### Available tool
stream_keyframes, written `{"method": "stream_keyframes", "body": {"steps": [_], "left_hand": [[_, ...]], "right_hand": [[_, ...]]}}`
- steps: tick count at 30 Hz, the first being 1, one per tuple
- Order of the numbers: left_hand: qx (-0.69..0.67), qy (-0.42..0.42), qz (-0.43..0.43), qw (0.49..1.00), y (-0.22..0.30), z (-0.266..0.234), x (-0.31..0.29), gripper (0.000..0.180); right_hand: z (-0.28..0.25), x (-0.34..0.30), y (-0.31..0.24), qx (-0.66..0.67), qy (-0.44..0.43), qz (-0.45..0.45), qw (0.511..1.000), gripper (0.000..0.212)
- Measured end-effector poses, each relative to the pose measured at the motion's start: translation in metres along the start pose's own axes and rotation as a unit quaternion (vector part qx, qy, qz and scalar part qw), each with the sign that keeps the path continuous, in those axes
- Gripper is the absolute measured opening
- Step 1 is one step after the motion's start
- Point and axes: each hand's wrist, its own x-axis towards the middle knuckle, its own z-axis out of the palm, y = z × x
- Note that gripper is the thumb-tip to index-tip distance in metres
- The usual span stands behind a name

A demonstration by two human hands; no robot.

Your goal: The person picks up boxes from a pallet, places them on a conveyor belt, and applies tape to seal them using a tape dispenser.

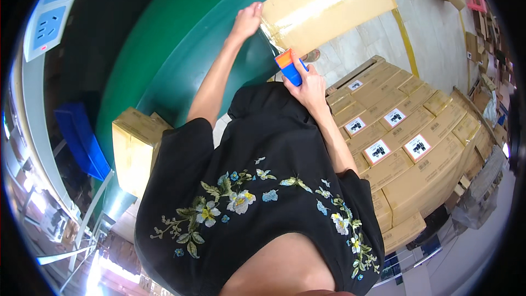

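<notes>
A cardboard box (334,13) with shiny clear tape along its top lies on the green table (192,44) in front of me. My left hand (247,21) is closed at the box's far left corner, its fingers curled against the edge. At the near left corner, my right hand (308,85) grips a blue-and-orange tape dispenser (291,67). The orange end touches or nearly touches the box's taped edge. A strip of clear tape runs down that side between my two hands.
Stacked cartons (405,126) with white labels fill a pallet to my right. A taller carton (134,148) stands by my left arm, near a blue bin (82,140). Power sockets (52,8) are at the upper left. A yellow line (405,44) crosses the tiled floor.
</notes>
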Motion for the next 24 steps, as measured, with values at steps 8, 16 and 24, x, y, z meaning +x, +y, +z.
{"method": "stream_keyframes", "body": {"steps": [8, 16, 24], "left_hand": [[-0.151, 0.106, 0.084, 0.979, 0.005, 0.019, -0.006, 0.038], [-0.164, 0.184, 0.084, 0.966, 0.011, 0.028, -0.007, 0.04], [-0.236, 0.351, -0.049, 0.905, 0.024, 0.063, -0.032, 0.043]], "right_hand": [[-0.015, -0.033, 0.003, -0.006, 0.021, -0.011, 1.0, 0.072], [0.016, -0.019, 0.022, -0.084, -0.077, 0.071, 0.991, 0.065], [-0.005, -0.013, 0.116, 0.044, -0.106, 0.267, 0.957, 0.066]]}}
